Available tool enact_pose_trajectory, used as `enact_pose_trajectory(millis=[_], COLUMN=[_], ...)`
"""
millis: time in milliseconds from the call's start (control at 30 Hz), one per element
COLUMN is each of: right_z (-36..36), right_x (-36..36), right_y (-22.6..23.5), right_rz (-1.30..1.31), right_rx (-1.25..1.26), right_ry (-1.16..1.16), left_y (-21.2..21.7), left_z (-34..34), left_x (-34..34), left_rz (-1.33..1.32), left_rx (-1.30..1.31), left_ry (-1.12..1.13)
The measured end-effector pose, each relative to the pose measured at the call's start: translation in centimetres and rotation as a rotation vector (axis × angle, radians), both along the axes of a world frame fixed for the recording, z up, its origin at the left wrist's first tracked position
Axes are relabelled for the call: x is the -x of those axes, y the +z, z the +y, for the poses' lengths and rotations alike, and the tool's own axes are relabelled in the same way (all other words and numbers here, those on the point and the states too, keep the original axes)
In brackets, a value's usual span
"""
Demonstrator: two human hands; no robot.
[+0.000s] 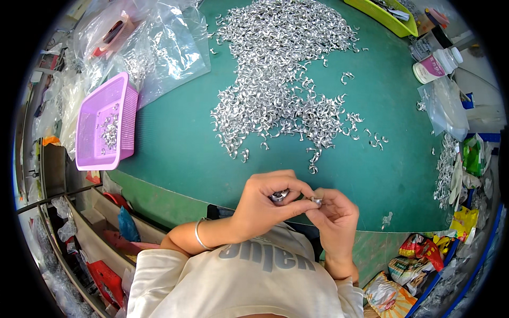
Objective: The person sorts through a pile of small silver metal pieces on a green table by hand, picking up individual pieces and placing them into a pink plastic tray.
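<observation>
Green table flanks the pile; at the table's near edge, left hand, cupping metal pieces, and right hand pinch another piece.

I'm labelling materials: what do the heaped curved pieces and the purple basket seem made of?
Curved pieces: probably polished metal, from their silvery colour and bright glints; which metal is unclear. Purple basket: likely moulded plastic, slightly glossy, judging by its even colour and patterned wall.
</observation>
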State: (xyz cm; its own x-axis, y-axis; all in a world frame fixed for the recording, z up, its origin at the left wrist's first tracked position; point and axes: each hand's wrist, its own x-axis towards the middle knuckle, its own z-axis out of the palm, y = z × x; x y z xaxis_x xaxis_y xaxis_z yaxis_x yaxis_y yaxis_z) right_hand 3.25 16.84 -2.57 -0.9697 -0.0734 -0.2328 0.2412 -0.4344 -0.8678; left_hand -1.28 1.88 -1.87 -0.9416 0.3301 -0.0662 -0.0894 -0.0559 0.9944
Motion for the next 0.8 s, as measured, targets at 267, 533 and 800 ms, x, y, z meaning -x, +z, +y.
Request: enact_pose_trajectory(millis=[267, 533, 800], right_z=[0.0, 0.1, -0.2], right_x=[0.0, -0.1, 0.0], right_y=[0.3, 0.1, 0.4], right_rz=[0.097, 0.104, 0.134], right_rx=[-0.047, -0.103, -0.105], right_ry=[0.039, 0.098, 0.107], left_y=[0.6, 1.1, 1.3], left_z=[-0.3, -0.5, -0.7], left_x=[-0.2, -0.1, -0.3], left_rz=[0.051, 0.107, 0.112], left_rx=[0.015, 0.042, 0.034], left_ry=[0.029, 0.017, 0.002])
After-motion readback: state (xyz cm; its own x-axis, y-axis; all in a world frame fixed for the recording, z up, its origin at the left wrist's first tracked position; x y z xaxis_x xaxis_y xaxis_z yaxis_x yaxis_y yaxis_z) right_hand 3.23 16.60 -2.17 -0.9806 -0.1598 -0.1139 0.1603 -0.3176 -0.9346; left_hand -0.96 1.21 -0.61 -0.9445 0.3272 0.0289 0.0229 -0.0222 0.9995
